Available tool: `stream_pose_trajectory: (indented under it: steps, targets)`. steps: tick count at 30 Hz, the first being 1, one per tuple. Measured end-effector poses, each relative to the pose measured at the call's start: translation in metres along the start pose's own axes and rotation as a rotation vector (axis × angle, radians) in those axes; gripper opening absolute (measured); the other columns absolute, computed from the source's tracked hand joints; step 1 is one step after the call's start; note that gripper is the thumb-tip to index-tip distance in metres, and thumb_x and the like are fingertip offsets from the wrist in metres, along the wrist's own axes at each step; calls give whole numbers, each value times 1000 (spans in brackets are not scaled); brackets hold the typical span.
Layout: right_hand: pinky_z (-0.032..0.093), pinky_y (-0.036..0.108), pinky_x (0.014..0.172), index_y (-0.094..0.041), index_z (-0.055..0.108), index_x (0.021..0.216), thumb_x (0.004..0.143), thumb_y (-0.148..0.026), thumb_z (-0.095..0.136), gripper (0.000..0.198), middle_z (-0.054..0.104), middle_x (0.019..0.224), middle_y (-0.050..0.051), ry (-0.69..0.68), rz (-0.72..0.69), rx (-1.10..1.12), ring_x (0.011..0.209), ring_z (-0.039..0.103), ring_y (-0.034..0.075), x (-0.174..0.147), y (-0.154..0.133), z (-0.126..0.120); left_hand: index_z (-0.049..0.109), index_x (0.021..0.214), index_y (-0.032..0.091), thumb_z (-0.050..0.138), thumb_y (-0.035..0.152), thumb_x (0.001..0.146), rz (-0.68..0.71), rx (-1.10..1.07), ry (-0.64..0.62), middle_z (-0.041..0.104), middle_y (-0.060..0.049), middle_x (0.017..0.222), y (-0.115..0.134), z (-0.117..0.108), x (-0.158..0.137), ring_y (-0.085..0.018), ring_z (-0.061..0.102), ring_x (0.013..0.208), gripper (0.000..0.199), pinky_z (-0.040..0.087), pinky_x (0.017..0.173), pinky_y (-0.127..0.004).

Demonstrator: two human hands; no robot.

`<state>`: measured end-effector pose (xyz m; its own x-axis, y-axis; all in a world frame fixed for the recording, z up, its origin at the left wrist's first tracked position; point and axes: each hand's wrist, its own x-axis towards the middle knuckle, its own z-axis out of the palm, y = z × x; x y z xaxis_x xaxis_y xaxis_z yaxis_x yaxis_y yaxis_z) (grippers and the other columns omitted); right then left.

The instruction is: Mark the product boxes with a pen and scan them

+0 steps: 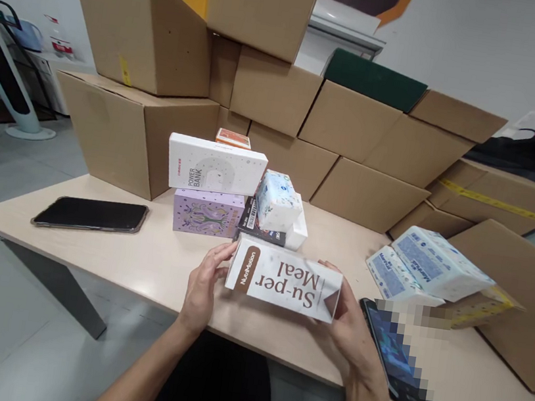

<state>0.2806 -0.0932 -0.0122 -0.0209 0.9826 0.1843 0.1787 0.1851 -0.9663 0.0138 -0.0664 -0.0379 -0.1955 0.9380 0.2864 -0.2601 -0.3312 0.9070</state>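
Between my two hands is a white and brown Su-per Meal box, lying sideways with its lettering upside down to me. My left hand grips its left end, and my right hand grips the right end; some fingertips are hidden behind it. Just beyond stands a purple patterned box, with a white power bank box on top. To the right of these, a blue and white tissue pack rests over a black box and beside a small white box.
A phone lies at the table's left, and a tablet at the right edge. Tissue packs are stacked at the right. Cardboard boxes form a wall along the back. An orange-topped box stands behind the power bank box.
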Motion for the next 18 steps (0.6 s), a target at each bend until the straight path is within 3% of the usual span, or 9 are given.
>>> stream_pose_trajectory:
  steps: [5, 9, 15, 18]
  targets:
    - [50, 39, 106, -37, 58, 136, 84, -33, 74, 54, 41, 158, 6, -59, -61, 60, 137, 51, 27, -20, 9, -2, 68, 112, 19, 44, 54, 98, 30, 37, 7, 70, -9, 116, 9, 0, -7, -25, 64, 110, 45, 50, 93, -36]
    - [46, 37, 110, -34, 66, 127, 90, -40, 68, 38, 40, 159, 5, -22, -55, -27, 142, 45, 26, -28, 15, -2, 63, 116, 19, 49, 50, 97, -9, 166, -53, 65, -9, 121, 14, -1, -13, -24, 62, 110, 39, 49, 93, -36]
    - [39, 42, 116, -27, 53, 144, 95, -57, 52, 57, 49, 153, 9, 91, 96, -50, 139, 49, 26, -29, 21, -2, 51, 141, 20, 58, 43, 92, -100, 244, -159, 55, -10, 141, 13, -6, -18, -27, 54, 126, 54, 46, 104, -39]
    - [40, 40, 115, -23, 49, 148, 94, -62, 49, 67, 48, 153, 11, 43, 96, -56, 140, 48, 27, -28, 17, 0, 46, 147, 20, 56, 43, 94, -142, 282, -200, 49, -10, 150, 15, -8, -16, -28, 48, 136, 59, 40, 112, -41]
